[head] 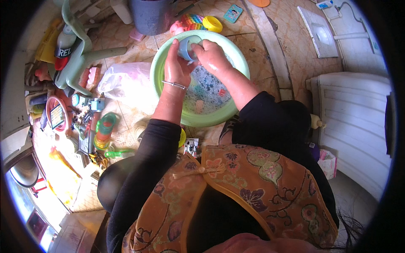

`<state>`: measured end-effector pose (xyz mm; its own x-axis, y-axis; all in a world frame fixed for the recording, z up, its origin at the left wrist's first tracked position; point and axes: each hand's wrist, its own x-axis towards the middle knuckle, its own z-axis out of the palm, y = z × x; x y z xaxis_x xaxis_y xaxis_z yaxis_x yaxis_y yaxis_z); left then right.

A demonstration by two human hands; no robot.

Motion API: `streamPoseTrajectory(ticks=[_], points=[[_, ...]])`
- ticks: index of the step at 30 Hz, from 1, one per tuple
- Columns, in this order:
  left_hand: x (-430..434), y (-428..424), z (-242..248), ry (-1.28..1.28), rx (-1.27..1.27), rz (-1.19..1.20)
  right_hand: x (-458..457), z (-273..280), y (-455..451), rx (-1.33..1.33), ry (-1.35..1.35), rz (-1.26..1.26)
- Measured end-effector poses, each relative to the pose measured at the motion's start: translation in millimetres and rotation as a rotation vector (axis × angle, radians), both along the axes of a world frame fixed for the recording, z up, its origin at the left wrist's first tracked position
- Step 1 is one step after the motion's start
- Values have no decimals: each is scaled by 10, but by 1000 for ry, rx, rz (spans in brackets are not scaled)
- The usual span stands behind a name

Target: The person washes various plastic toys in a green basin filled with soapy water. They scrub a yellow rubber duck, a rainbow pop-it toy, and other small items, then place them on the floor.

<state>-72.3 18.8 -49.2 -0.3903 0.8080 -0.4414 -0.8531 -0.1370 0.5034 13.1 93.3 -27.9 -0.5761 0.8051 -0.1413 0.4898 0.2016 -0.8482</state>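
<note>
Both hands are over the far part of a light green plastic basin (202,121) of sudsy water. My left hand (177,64), wet and with a bracelet at the wrist, grips a small blue plastic cup (186,48) from its left side. My right hand (212,56) holds the cup's right side, with the thumb at its rim. Suds (205,82) cover much of the water. A small red piece (222,92) and a pinkish piece (199,106) lie among the bubbles.
A grey bucket (150,15), rainbow-coloured toys (193,21) and a yellow round toy (212,24) stand beyond the basin. Left are a clear plastic bag (118,80), a green plastic stool (71,68), coloured rings (104,129) and a green brush (115,154). A white ribbed appliance (351,114) stands right.
</note>
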Motion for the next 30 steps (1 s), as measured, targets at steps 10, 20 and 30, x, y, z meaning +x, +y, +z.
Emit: streamPoseTrajectory(ticks=[10, 20, 30], points=[[61, 48, -289, -379, 188, 187, 24, 141, -69, 640, -376, 262], [-163, -6, 208, -375, 49, -67, -70, 218, 5, 729, -65, 296], [-80, -26, 17, -271, 59, -93, -55, 283, -90, 705, -307, 251]])
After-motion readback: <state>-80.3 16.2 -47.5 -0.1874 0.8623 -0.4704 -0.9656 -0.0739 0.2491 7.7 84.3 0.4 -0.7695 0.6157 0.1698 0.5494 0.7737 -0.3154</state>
